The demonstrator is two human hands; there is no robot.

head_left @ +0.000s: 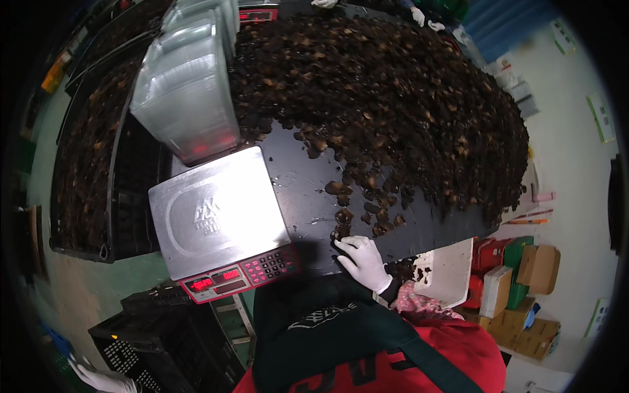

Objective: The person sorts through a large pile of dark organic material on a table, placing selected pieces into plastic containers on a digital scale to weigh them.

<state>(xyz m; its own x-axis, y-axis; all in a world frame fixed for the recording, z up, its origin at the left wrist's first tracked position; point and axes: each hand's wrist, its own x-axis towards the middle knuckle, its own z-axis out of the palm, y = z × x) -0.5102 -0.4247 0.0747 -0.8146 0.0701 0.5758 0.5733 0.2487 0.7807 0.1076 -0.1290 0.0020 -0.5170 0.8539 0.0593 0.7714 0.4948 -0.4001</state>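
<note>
My right hand (364, 262), in a white glove, rests at the table's near edge with its fingers stretched and thumb apart. Its fingertips meet a few loose dark brown pieces (342, 223) that look like wood ear mushrooms. Beyond them a large heap of the same mushrooms (406, 111) covers the table (295, 177). To the left of this hand stands a digital scale (219, 213) with a bare steel platform and lit red display. My left hand (101, 378), also white-gloved, reaches out at the lower left with spread fingers, holding nothing that I can see.
Stacked clear plastic containers (187, 92) stand behind the scale. A long black bin (111, 164) of mushrooms lies left, black crates (157, 340) below. A white box (452, 268) with scraps sits under the right edge, near cardboard boxes (531, 331). Other people's gloved hands (418, 16) show across the table.
</note>
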